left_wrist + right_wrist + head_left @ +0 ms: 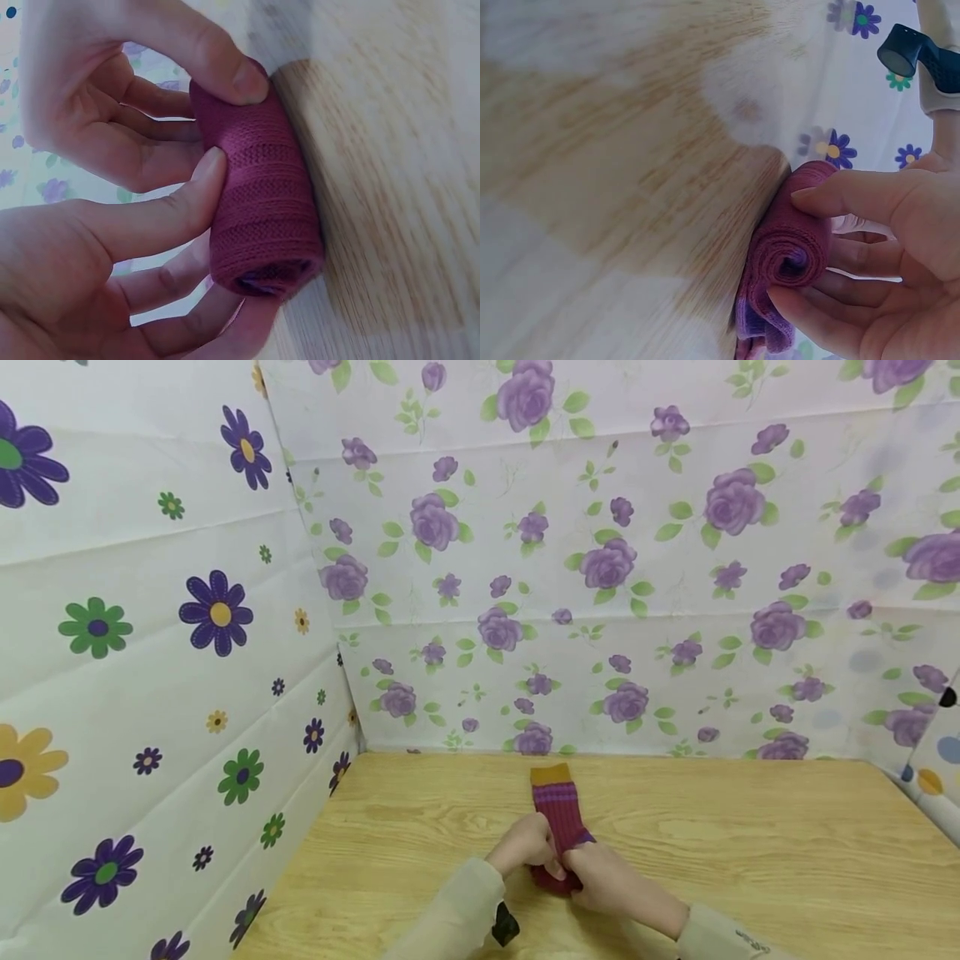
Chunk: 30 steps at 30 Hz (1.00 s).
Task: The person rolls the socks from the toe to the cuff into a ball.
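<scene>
While the sock (558,814) lies on the table (420,827), its near end is a roll (259,187) with purple inside, its orange cuff (551,774) flat beyond. Your left hand (531,845) and right hand (606,877) both pinch the roll between thumb and fingers. 1 rose-patterned sheet (555,585) stands behind the table.

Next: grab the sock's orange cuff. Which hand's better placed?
Left hand, probably: in the head view it sits nearer the orange cuff than the right hand. Both grip the sock's rolled end, so either would likely have to let go first.
</scene>
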Each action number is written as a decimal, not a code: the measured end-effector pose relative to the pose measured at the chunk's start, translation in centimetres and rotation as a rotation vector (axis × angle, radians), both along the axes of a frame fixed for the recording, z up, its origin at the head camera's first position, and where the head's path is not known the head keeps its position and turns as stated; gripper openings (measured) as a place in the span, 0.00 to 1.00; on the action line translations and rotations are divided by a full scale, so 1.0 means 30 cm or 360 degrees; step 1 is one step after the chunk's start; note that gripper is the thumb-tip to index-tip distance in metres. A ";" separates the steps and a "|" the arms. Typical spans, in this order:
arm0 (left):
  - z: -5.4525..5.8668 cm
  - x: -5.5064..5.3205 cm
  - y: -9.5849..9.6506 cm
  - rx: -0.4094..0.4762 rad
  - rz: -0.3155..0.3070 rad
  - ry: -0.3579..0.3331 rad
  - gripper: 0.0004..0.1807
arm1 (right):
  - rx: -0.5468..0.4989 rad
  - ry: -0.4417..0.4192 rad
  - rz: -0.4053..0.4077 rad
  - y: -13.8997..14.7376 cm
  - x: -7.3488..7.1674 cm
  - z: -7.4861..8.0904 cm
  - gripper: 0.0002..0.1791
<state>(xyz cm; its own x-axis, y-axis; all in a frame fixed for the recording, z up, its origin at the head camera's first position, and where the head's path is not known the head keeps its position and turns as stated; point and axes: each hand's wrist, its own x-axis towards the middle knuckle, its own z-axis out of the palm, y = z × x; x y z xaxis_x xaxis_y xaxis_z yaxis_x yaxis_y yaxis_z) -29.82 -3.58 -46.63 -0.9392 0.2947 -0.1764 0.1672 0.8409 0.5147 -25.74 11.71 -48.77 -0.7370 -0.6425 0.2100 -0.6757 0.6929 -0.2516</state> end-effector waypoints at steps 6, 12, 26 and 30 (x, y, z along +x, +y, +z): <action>-0.004 0.004 0.007 -0.0043 0.0030 0.0127 0.25 | -0.0059 -0.0024 0.0009 0.008 -0.009 -0.002 0.13; 0.013 0.053 0.023 -0.0214 -0.0006 0.0381 0.21 | -0.0075 -0.0013 0.0051 0.006 -0.021 -0.001 0.12; -0.023 0.126 0.022 -0.0369 -0.0349 0.0989 0.13 | -0.0122 -0.0100 0.0088 -0.004 -0.026 0.020 0.11; -0.021 0.130 0.016 -0.0389 -0.0480 0.0903 0.13 | -0.0124 -0.0109 0.0035 -0.004 -0.027 0.023 0.12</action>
<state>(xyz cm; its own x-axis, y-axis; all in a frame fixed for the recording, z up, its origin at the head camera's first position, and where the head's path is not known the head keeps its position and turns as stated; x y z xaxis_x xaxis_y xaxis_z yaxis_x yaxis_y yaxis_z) -25.92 -3.10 -47.27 -0.7892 0.5719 0.2238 0.5996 0.7963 0.0797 -26.53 11.60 -48.09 -0.7374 -0.6421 0.2098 -0.6698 0.6547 -0.3503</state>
